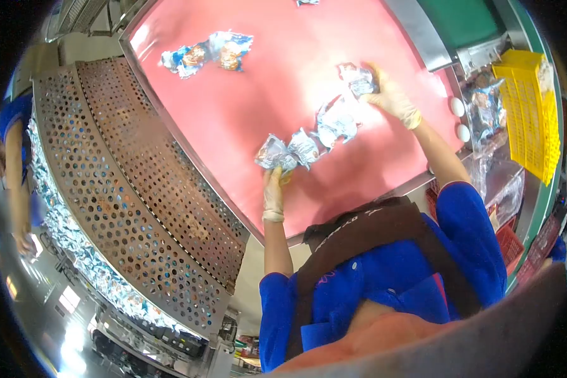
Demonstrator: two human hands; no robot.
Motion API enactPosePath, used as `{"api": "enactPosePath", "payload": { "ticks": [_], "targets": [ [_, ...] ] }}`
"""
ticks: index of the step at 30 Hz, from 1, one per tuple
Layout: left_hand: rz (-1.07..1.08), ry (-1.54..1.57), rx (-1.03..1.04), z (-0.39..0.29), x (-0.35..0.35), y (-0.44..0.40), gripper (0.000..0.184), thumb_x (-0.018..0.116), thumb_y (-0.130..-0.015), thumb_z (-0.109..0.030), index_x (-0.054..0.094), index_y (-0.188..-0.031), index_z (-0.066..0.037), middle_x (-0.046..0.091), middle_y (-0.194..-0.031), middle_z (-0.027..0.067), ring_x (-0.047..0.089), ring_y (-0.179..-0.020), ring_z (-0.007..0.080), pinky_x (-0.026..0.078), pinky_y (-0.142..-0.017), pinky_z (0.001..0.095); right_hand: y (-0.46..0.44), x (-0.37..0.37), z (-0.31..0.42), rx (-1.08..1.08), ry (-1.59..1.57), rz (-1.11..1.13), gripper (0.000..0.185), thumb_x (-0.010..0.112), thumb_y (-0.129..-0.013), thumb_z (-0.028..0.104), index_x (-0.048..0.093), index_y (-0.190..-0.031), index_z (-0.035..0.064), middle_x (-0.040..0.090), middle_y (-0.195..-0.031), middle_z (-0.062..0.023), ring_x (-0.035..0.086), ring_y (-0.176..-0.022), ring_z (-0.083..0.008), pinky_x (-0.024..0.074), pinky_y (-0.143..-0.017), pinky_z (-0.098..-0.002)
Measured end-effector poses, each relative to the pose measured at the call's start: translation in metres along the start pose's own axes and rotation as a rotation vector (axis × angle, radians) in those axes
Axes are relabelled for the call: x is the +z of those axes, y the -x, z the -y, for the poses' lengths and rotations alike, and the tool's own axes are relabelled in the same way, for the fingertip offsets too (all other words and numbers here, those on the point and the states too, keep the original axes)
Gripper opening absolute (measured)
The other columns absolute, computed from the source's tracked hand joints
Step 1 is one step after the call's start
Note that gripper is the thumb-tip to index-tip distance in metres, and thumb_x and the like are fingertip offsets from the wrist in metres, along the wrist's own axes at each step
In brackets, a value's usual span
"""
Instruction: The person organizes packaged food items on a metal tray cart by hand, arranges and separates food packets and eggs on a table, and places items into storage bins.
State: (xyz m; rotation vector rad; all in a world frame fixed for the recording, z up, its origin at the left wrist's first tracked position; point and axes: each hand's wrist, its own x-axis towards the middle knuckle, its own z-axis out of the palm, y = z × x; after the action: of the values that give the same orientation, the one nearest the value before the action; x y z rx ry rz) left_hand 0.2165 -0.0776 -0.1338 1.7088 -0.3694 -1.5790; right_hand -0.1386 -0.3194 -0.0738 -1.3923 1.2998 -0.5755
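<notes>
My left hand (273, 196), in a pale glove, pinches the lower edge of a crinkled silver foil packet (274, 152). My right hand (392, 97), gloved too, grips the side of another foil packet (360, 80) farther up, its thumb and fingers around the edge. Between the hands lie a small foil packet (304, 148) and a larger, shiny foil packet (337, 121). These packets form a slanting row and seem to touch; whether they are joined I cannot tell. All rest on or just above the pink surface (227, 126).
More blue, orange and silver packets (208, 53) lie at the far left of the surface. A perforated metal chute (138, 195) stands left, with a person's arm (14, 183) beyond it. A yellow crate (530, 116) and bagged packets (487, 107) are at right.
</notes>
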Motion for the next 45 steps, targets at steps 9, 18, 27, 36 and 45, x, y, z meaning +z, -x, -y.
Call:
{"api": "enactPosePath", "payload": {
  "ticks": [9,18,27,36,45],
  "targets": [
    [-0.185,-0.007,0.002,-0.013,0.022,0.015,0.038,0.056,-0.101,-0.029,0.054,-0.133,-0.009,0.067,-0.114,0.0040,0.065,-0.090,0.0167,0.049,-0.076,0.0329,0.023,0.021,-0.033,-0.157,0.167,-0.360,0.062,0.080,-0.081,0.006,0.050,-0.134,-0.0023,0.059,-0.128,-0.0163,0.065,-0.106,-0.0237,0.0559,-0.088,-0.0324],
    [-0.341,0.157,0.063,-0.015,0.043,0.022,0.048,0.056,-0.102,-0.032,0.041,-0.143,-0.014,0.064,-0.121,0.0049,0.066,-0.095,0.0177,0.051,-0.079,0.0347,0.005,0.017,-0.038,-0.344,0.398,-0.221,0.045,0.072,-0.087,0.007,0.062,-0.131,0.0064,0.056,-0.130,-0.0158,0.063,-0.105,-0.0273,0.0552,-0.087,-0.0342],
    [-0.434,0.224,0.170,-0.015,0.056,0.030,0.075,0.069,-0.095,-0.021,0.024,-0.155,-0.015,0.052,-0.139,0.0090,0.061,-0.112,0.0227,0.050,-0.090,0.0394,0.012,0.008,-0.022,-0.053,0.064,0.022,0.043,0.070,-0.088,0.011,0.063,-0.130,0.0043,0.062,-0.117,-0.0116,0.061,-0.101,-0.0157,0.0522,-0.085,-0.0307],
    [-0.410,-0.835,0.715,-0.049,0.081,0.045,0.091,0.078,-0.086,-0.033,0.027,-0.156,-0.005,0.029,-0.155,0.0250,0.030,-0.143,0.0382,0.024,-0.116,0.0583,0.047,0.023,-0.024,-0.231,0.256,0.035,0.051,0.078,-0.081,0.017,0.063,-0.128,0.0051,0.061,-0.125,-0.0148,0.060,-0.110,-0.0250,0.0489,-0.095,-0.0363],
    [-0.216,-1.358,0.670,-0.041,0.114,0.019,0.090,0.079,-0.076,-0.050,0.041,-0.153,-0.023,0.041,-0.156,0.0105,0.040,-0.138,0.0409,0.010,-0.102,0.0797,-0.013,-0.007,0.041,-0.346,0.545,0.029,0.039,0.077,-0.083,0.030,0.070,-0.118,0.0134,0.062,-0.122,-0.0175,0.057,-0.120,-0.0352,0.0463,-0.102,-0.0453]
  ]
}}
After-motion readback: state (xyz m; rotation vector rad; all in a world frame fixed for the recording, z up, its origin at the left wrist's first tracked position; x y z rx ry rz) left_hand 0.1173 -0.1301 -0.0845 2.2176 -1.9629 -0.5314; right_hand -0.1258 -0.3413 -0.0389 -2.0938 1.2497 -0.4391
